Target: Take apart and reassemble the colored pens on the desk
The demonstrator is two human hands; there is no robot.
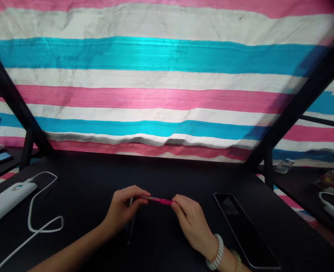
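Note:
A pink pen [166,202] with a clear barrel is held level between my two hands, above the black table. My left hand [124,207] pinches the barrel near its left end between thumb and fingers. The fingers of my right hand [190,217] are closed around the pink right end, which they partly hide. Beneath my left hand one or more other pens [131,230] lie on the table, mostly covered by the hand; a blue part and a pointed tip show.
On the black table [167,173], a phone [246,230] lies to the right. A white power strip or similar box [8,202] with a looping white cable [31,207] is at left. Slanted black frame bars [294,102] stand at both sides, before a striped sheet [155,98].

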